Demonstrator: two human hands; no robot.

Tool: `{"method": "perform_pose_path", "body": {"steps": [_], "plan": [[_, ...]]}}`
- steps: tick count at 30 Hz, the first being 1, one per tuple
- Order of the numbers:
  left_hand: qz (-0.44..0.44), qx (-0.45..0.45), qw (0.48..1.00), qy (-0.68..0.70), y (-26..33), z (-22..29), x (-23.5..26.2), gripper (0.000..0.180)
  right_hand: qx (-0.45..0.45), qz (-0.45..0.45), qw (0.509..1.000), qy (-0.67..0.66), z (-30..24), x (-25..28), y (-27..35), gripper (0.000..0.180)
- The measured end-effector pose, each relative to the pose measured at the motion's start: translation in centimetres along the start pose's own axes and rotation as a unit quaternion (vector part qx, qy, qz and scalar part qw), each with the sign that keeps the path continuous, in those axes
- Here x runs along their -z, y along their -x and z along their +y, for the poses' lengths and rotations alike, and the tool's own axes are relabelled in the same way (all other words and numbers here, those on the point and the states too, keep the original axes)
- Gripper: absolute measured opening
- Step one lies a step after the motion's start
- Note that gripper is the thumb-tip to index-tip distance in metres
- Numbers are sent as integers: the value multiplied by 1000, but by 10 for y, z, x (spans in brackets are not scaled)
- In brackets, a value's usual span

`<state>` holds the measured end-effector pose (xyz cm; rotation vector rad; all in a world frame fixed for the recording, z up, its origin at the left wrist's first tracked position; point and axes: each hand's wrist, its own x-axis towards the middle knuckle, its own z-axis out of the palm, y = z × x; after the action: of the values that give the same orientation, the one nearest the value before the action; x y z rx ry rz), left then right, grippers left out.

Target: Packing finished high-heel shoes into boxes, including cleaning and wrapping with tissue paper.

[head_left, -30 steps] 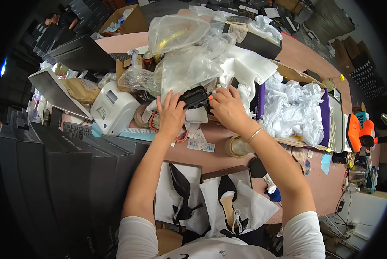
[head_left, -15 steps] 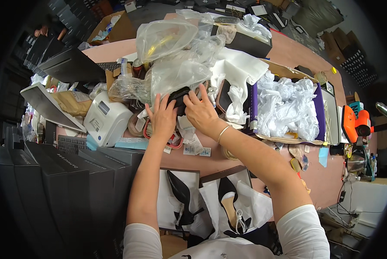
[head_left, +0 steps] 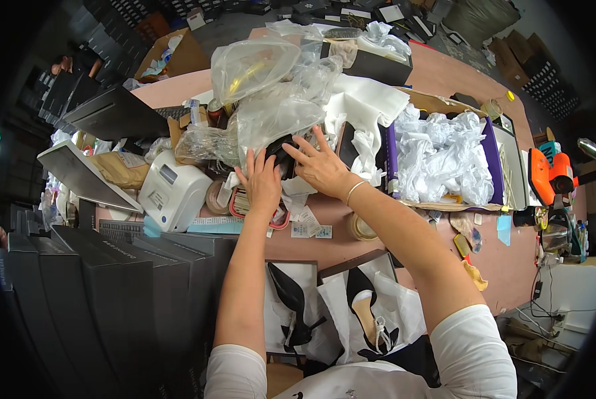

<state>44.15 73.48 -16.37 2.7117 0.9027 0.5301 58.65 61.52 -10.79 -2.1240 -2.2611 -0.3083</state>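
Note:
My left hand (head_left: 260, 185) lies with its fingers stretched out against the near side of a black object (head_left: 282, 147), whose kind I cannot make out because plastic and fingers cover part of it. My right hand (head_left: 323, 167), a bangle at its wrist, reaches in from the right with fingers spread, the tips beside that object and below a clear plastic bag (head_left: 278, 116). Under my left hand is a red-rimmed basket (head_left: 279, 219) with papers inside. Nearer me lie two open boxes: one holds a black high-heeled shoe (head_left: 290, 299), the other a black shoe with a pale insole (head_left: 362, 302) on white tissue.
Dark shoeboxes (head_left: 105, 292) stand in a row at the left. Behind them are a white label printer (head_left: 173, 189) and a monitor (head_left: 85, 176). At the right, a purple-sided box (head_left: 494, 159) holds crumpled white tissue. An orange tape dispenser (head_left: 539, 176) sits at the table's right edge.
My right hand's fingers have spread wider and moved slightly away from the black object. The left hand stays close to it. The whole view has shifted a little.

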Motion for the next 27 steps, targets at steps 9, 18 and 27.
{"method": "perform_pose_path", "body": {"steps": [9,18,27], "plan": [[3,-5,1000,7,1,-6,-4,29,-90,87,987,-103,15,36,3,28],[81,-84,987,113,17,-2,14,34,-257,189,894,-316,-30,142,151,26],[-264,-268,871,315,154,160,128,92,-437,161,755,-461,-172,166,315,21]]}}
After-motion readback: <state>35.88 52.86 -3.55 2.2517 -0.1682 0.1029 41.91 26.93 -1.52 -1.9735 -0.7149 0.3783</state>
